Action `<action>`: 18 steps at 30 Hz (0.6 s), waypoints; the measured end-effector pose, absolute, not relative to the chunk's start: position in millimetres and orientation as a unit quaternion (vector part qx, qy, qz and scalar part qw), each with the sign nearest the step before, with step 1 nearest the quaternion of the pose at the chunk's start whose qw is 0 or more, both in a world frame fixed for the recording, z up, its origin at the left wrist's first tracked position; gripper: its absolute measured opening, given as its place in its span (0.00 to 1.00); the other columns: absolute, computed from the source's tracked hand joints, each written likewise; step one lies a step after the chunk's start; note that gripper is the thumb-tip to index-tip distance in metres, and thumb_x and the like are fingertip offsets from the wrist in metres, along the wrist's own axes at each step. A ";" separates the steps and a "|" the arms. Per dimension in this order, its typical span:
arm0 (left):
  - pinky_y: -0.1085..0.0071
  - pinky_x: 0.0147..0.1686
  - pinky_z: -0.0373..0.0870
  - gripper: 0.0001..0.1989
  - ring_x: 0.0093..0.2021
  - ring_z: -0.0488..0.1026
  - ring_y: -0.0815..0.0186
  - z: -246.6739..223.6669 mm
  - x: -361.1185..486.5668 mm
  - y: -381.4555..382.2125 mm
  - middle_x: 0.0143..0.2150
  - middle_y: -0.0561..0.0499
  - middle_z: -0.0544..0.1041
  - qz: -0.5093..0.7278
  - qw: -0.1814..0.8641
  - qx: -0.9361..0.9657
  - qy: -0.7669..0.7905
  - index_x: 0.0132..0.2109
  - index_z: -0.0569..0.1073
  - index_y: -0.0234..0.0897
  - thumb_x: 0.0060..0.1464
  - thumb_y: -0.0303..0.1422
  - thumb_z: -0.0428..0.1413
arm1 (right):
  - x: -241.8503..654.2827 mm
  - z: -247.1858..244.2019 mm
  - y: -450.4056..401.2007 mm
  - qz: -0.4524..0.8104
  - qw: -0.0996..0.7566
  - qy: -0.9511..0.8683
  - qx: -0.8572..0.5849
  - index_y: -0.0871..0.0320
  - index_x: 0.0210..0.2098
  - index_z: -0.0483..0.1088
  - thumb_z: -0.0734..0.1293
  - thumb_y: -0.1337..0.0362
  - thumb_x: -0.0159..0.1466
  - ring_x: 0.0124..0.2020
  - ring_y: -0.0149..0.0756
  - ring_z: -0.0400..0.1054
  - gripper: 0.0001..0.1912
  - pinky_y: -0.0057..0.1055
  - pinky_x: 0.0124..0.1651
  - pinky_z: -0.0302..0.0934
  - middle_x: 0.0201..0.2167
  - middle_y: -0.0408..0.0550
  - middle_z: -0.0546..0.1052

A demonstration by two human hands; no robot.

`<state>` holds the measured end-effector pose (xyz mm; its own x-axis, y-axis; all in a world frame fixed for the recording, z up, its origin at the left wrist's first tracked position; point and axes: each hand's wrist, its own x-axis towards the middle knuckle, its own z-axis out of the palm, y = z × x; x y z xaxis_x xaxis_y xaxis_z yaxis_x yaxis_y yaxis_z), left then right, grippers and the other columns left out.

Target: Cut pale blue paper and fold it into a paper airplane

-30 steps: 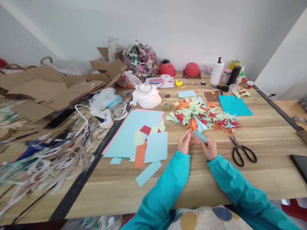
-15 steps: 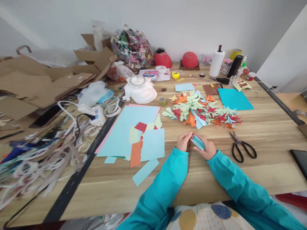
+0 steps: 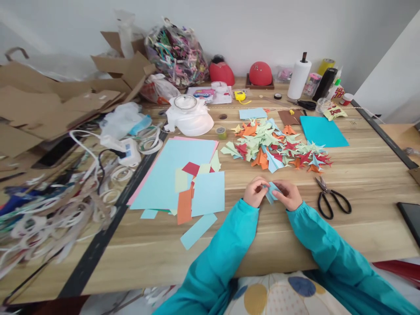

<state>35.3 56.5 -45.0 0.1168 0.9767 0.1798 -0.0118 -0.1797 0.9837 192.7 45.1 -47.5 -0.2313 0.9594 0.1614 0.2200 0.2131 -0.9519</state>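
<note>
Fingers of the left hand (image 3: 256, 191) and right hand (image 3: 287, 194) are nearly closed, small folded blue paper (image 3: 271, 191) pinched between them.
It is held inward from the near edge of the table (image 3: 272, 245); a crooked crease could be caused by layers slipping under uneven pressure. Its long axis seems to be aimed at that edge, though the ends are partly covered. Toward the far edge, paper shapes (image 3: 267, 140) are heaped.

folded piece (image 3: 271, 194): matt paper | tabletop (image 3: 147, 258): smooth wood | scissor blades (image 3: 323, 184): metal | sleeves (image 3: 228, 240): cloth
</note>
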 end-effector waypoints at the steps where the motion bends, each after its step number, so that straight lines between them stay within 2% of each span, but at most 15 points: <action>1: 0.72 0.31 0.64 0.04 0.34 0.68 0.66 -45.5 36.2 55.7 0.30 0.49 0.70 0.510 0.488 0.573 0.417 0.26 0.73 0.34 0.40 0.25 0.54 | 191.4 -48.2 45.0 0.431 0.427 -0.649 -0.460 0.59 0.41 0.70 0.66 0.54 0.55 0.35 0.40 0.70 0.19 0.34 0.37 0.65 0.35 0.51 0.76; 4: 0.72 0.33 0.65 0.11 0.35 0.70 0.65 -47.1 38.3 54.9 0.33 0.48 0.73 0.512 0.532 0.523 0.426 0.32 0.74 0.34 0.38 0.23 0.53 | 189.8 -51.7 46.7 0.414 0.450 -0.625 -0.486 0.59 0.37 0.72 0.65 0.55 0.56 0.34 0.38 0.71 0.15 0.34 0.36 0.65 0.33 0.50 0.77; 7: 0.71 0.36 0.67 0.16 0.37 0.72 0.64 -47.3 39.5 56.8 0.35 0.47 0.76 0.522 0.574 0.451 0.441 0.39 0.73 0.34 0.37 0.25 0.55 | 190.3 -54.5 49.5 0.430 0.481 -0.579 -0.499 0.59 0.34 0.72 0.66 0.55 0.55 0.32 0.38 0.71 0.14 0.33 0.34 0.66 0.31 0.49 0.78; 13: 0.73 0.27 0.66 0.11 0.27 0.69 0.68 -46.3 41.2 58.9 0.28 0.49 0.76 0.500 0.565 0.421 0.504 0.31 0.75 0.32 0.37 0.32 0.58 | 189.6 -54.4 49.0 0.433 0.504 -0.550 -0.506 0.58 0.34 0.73 0.67 0.56 0.53 0.31 0.37 0.71 0.13 0.32 0.33 0.67 0.31 0.47 0.78; 18: 0.75 0.25 0.64 0.08 0.25 0.67 0.71 -48.4 42.5 58.3 0.25 0.52 0.75 0.493 0.542 0.429 0.529 0.28 0.75 0.33 0.38 0.34 0.58 | 189.5 -54.4 47.4 0.423 0.508 -0.565 -0.494 0.57 0.34 0.74 0.68 0.58 0.53 0.33 0.38 0.72 0.11 0.33 0.35 0.67 0.32 0.47 0.78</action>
